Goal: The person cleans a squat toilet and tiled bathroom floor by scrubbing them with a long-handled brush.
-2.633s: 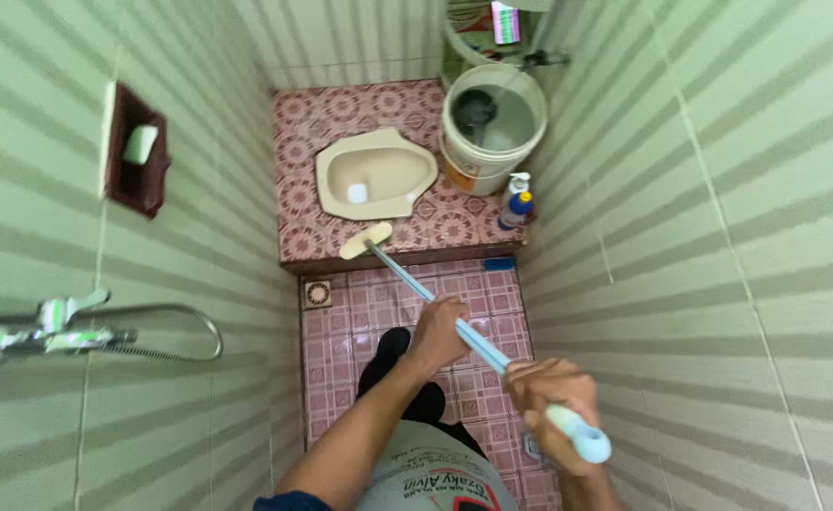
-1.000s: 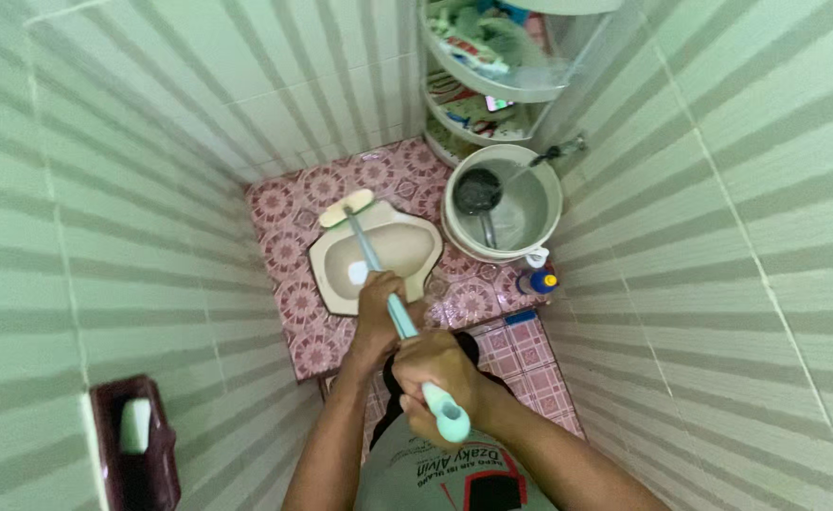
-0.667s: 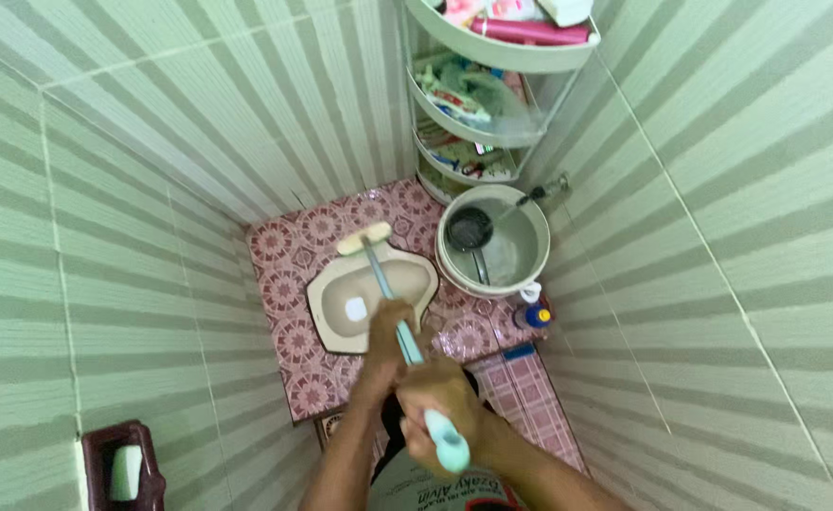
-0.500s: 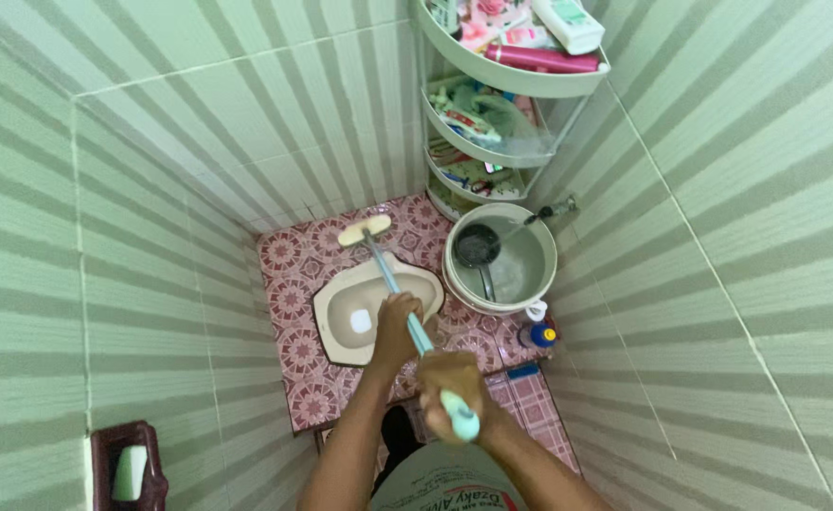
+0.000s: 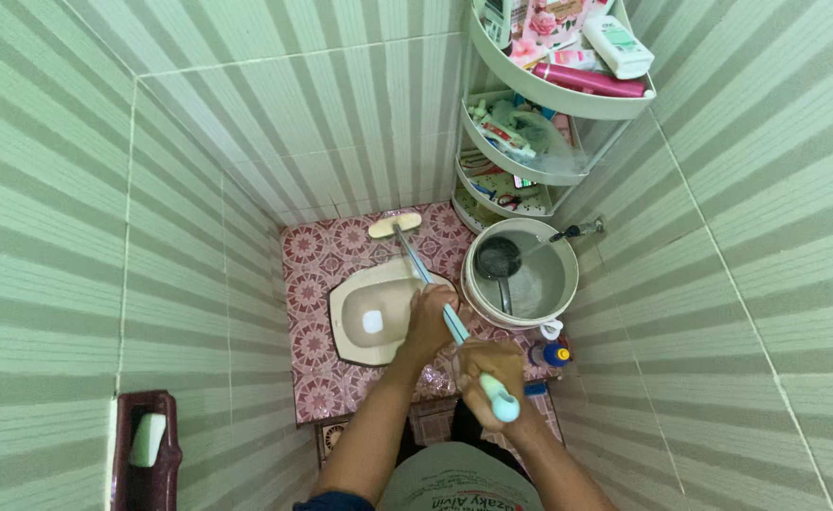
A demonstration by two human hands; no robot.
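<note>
Both my hands grip a long-handled scrub brush (image 5: 416, 260) with a pale blue shaft. My left hand (image 5: 428, 322) holds the shaft midway, over the right edge of the cream squat toilet (image 5: 369, 322). My right hand (image 5: 492, 374) holds the handle's end, close to my body. The cream brush head (image 5: 395, 225) rests on the pink patterned floor tiles (image 5: 317, 274) behind the toilet, near the back wall.
A white bucket (image 5: 525, 274) of water with a dark dipper stands right of the toilet, under a tap. A small blue bottle (image 5: 551, 354) sits by it. A corner shelf rack (image 5: 549, 85) holds toiletries. A dark soap holder (image 5: 147, 449) hangs on the left wall.
The brush head has moved from the step edge, across the toilet, to the floor behind it by the back wall. My view has tilted up, showing more of the corner shelves.
</note>
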